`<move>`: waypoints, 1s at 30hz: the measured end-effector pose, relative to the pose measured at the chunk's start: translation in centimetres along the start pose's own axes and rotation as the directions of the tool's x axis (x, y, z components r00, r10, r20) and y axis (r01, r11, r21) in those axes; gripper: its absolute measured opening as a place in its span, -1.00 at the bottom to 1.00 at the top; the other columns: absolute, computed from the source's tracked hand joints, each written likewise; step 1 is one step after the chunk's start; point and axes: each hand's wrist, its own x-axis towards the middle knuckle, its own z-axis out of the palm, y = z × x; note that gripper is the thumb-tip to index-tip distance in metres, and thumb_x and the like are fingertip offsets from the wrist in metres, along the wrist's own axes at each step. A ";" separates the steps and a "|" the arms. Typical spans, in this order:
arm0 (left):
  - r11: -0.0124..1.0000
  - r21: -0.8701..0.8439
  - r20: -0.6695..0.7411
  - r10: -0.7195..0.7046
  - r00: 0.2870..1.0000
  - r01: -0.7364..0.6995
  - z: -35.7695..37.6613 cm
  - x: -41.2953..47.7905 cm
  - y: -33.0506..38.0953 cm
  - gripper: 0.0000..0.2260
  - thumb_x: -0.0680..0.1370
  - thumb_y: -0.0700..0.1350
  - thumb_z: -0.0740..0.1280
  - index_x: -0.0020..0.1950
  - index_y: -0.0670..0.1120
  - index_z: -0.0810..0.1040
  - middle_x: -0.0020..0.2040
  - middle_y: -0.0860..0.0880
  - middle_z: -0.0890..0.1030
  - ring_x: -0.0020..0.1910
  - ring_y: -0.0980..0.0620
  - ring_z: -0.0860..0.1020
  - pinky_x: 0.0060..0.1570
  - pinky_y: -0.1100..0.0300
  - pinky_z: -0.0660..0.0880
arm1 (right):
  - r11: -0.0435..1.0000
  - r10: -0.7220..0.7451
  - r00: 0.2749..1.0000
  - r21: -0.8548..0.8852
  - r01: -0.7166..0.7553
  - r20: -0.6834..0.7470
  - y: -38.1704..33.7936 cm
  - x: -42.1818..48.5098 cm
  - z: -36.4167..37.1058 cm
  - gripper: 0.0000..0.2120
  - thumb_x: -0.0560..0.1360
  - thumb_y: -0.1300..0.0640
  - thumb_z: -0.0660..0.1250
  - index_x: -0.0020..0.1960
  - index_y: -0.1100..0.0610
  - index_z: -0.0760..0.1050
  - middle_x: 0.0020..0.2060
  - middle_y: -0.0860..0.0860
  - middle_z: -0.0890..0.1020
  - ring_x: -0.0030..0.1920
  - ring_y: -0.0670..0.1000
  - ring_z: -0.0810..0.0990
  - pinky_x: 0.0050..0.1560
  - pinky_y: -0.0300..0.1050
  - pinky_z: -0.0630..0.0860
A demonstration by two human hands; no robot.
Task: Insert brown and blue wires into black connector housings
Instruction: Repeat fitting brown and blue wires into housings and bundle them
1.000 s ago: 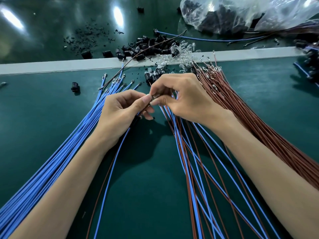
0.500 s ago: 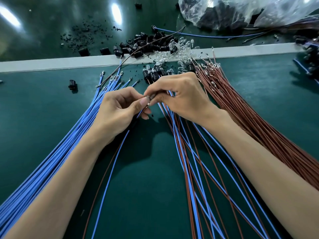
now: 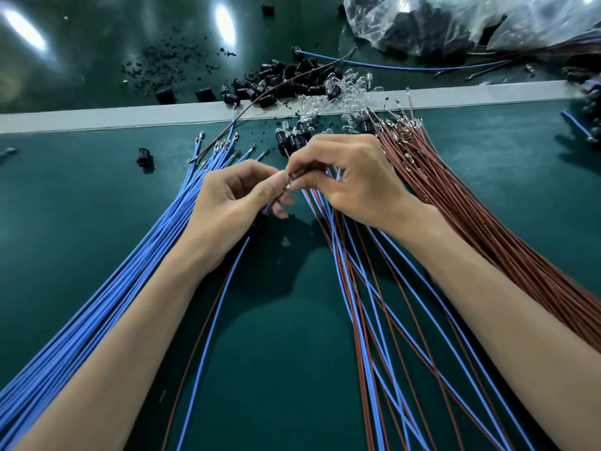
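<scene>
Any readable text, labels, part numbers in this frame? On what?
No readable text anywhere in the head view.
Plastic bag: no print visible.
Black housings: any marking is too small to tell.
Blue wires and brown wires: no print visible on the insulation.
White strip: blank.

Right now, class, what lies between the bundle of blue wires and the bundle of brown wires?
Head view: the left hand and right hand, fingertips meeting, and under them a fan of mixed blue and brown wires.
</scene>
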 end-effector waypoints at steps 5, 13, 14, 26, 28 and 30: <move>0.998 0.057 0.052 -0.001 0.999 -0.002 0.0 -0.1 0.0 -0.84 0.55 -0.08 0.28 -0.12 -0.15 0.57 -0.30 0.01 0.66 -0.34 0.06 0.61 -0.25 0.33 0.48 | 0.998 0.007 1.000 -0.058 -0.007 0.004 0.1 0.1 -0.7 -0.87 0.41 0.25 0.46 -0.11 0.32 0.61 -0.26 0.06 0.63 -0.28 -0.07 0.52 -0.19 -0.33 0.44; 0.999 0.034 0.008 0.020 1.000 -0.021 -0.1 -0.1 0.3 -0.89 0.46 -0.08 0.34 -0.16 -0.12 0.57 -0.35 0.05 0.64 -0.48 0.11 0.56 -0.43 0.36 0.43 | 0.999 0.027 0.999 -0.036 -0.026 0.026 -0.1 0.2 -1.1 -0.88 0.38 0.25 0.48 -0.13 0.29 0.64 -0.26 -0.04 0.61 -0.25 -0.16 0.50 -0.15 -0.47 0.39; 1.000 0.022 0.006 0.022 1.000 -0.022 -0.2 -0.1 0.3 -0.89 0.47 -0.08 0.34 -0.16 -0.12 0.57 -0.35 0.05 0.64 -0.49 0.11 0.54 -0.44 0.36 0.41 | 0.999 0.036 0.999 -0.012 -0.035 0.029 -0.2 0.2 -1.1 -0.88 0.38 0.25 0.49 -0.12 0.29 0.65 -0.25 -0.04 0.61 -0.24 -0.15 0.52 -0.14 -0.46 0.41; 0.994 0.102 0.041 0.022 0.999 -0.026 -0.3 -0.2 0.3 -0.89 0.46 -0.11 0.36 -0.22 -0.13 0.58 -0.41 0.06 0.62 -0.56 0.14 0.44 -0.51 0.36 0.32 | 0.927 0.209 0.975 0.302 -0.221 0.072 -0.2 -0.2 -0.6 -0.70 0.29 0.29 0.54 0.01 0.29 0.62 -0.20 0.03 0.68 -0.22 -0.11 0.67 -0.12 -0.27 0.58; 0.996 0.087 0.053 0.021 0.998 -0.025 -0.3 -0.1 0.4 -0.88 0.44 -0.09 0.36 -0.23 -0.13 0.58 -0.43 0.05 0.61 -0.57 0.15 0.42 -0.51 0.37 0.31 | 0.916 0.213 0.971 0.325 -0.237 0.106 -0.1 -0.2 -0.7 -0.68 0.28 0.30 0.53 0.02 0.28 0.60 -0.19 0.02 0.67 -0.23 -0.14 0.66 -0.12 -0.32 0.57; 0.997 0.079 0.060 0.015 0.998 -0.020 -0.2 -0.1 0.4 -0.88 0.44 -0.09 0.35 -0.22 -0.13 0.58 -0.44 0.06 0.60 -0.57 0.16 0.41 -0.51 0.37 0.30 | 0.909 0.213 0.968 0.336 -0.246 0.133 0.0 -0.1 -0.9 -0.68 0.29 0.31 0.53 0.03 0.27 0.60 -0.19 0.04 0.68 -0.23 -0.14 0.66 -0.11 -0.32 0.57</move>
